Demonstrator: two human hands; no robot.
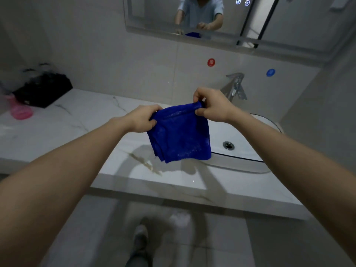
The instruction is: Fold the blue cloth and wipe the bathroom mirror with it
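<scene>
Left hand (143, 118) and right hand (211, 105) each pinch a top corner of the folded blue microfibre cloth (180, 134) hanging above the white oval sink basin (244, 137); loosened pinch likely drops or unfolds it before reaching the wall-mounted bathroom mirror (154, 14).

The view contains two hands, the left hand (143, 120) and the right hand (212, 106). Item count: one blue cloth (181, 135); one mirror (154, 16) carrying two lit icons (238, 1); one bench (77, 120); one basin (248, 149) with one drain (228, 145); one faucet (236, 85); two round wall stickers, one red sticker (211, 62) and one blue sticker (270, 72); one black box (43, 89); one pink container (20, 111); two shoes (140, 236).
</scene>
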